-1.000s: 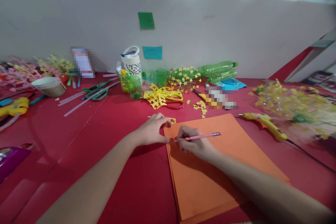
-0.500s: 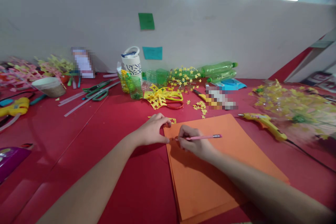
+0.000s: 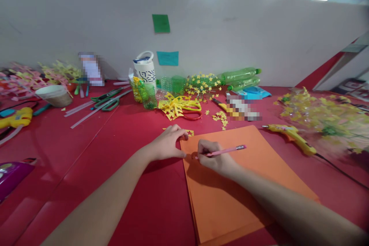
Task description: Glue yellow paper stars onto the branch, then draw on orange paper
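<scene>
Orange paper sheets (image 3: 230, 203) lie stacked on the red table. My right hand (image 3: 215, 157) rests on the top sheet, its fingers closed round a pink pencil (image 3: 230, 150). The pencil's tip meets the paper near the left edge, where a small dark mark shows; its eraser end points right. At the stack's upper left corner, my left hand (image 3: 167, 142) lies with thumb and fingers apart, the fingertips touching the paper's edge. A scrap of yellow paper with star cutouts (image 3: 190, 132) sits just behind those fingers.
A yellow glue gun (image 3: 291, 134) lies right of the paper, its cord trailing right. Behind are yellow star scraps (image 3: 173, 107), loose stars (image 3: 220, 117), green bottles (image 3: 240, 77) and a white cup (image 3: 145, 73). Green scissors (image 3: 108, 102) and glue sticks (image 3: 92, 113) lie left.
My right hand has shifted slightly right with the pencil, whose eraser end has tipped up a little. A mark on the paper is more exposed. My left hand stays in place.
</scene>
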`<state>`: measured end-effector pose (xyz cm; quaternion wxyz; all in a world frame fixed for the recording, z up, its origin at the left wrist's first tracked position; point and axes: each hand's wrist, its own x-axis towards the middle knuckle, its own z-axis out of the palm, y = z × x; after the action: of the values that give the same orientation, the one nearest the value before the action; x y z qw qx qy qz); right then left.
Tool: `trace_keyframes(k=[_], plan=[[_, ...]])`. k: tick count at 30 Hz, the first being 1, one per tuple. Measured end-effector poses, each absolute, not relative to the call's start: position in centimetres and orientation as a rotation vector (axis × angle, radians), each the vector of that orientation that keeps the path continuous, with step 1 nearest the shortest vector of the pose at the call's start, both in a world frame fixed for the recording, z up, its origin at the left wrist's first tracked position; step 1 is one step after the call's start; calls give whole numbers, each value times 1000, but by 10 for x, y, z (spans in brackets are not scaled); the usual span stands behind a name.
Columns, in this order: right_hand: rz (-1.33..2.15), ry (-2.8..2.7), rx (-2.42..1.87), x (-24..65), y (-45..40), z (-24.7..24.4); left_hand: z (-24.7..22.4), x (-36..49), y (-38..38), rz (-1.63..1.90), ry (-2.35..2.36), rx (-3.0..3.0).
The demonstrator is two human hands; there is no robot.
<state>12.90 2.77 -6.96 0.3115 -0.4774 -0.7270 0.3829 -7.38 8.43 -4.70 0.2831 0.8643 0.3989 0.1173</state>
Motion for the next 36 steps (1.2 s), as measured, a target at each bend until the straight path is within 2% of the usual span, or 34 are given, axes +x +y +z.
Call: trace_keyframes(k=[36], plan=[[1076, -1931, -1242, 122, 20, -58, -48, -75, 85, 332, 1055, 2321]])
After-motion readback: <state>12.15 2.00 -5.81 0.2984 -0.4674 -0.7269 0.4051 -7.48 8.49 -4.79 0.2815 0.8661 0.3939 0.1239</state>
